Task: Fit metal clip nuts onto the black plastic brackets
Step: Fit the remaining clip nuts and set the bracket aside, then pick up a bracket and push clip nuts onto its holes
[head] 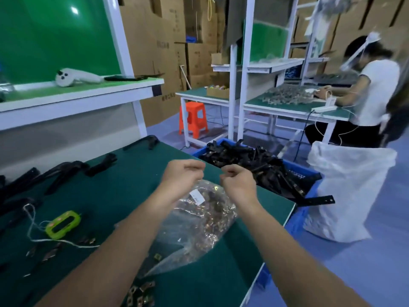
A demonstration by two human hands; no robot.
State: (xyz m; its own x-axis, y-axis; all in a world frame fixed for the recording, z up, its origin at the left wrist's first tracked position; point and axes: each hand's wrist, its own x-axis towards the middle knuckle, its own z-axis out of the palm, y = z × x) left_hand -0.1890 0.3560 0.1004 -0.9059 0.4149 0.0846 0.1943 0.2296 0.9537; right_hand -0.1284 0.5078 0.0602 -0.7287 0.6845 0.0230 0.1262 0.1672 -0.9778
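The clear bag (199,220) of clip nuts (205,218) lay on the green table (124,187) right in front of us, its long axis running from the near left to the far right. Its flat bottom end rested near us and its gathered mouth pointed up and away, toward our hands; a small white label sat just below the mouth. Both our forearms reached forward over the table, converging above the bag, wrists bent slightly down. Our left hand (183,173) was at the mouth's left side and our right hand (238,181) at its right, the 2 close together but apart. On each, the fingers were curled in tight with the thumb meeting the fingertips in a pinch. They seemed to have hold of the bag's top edge, though the film was too clear for us to see it between the fingertips. A few loose nuts (143,292) lay on the table at the bag's near end. Long black brackets (62,171) lay along the table's left side, mostly angled toward the far right, and many more filled the blue crate (305,171) beyond the table's right edge, 1 strap (318,200) hanging out over its rim. A green-cased device (63,221) on a white cord lay to our left.
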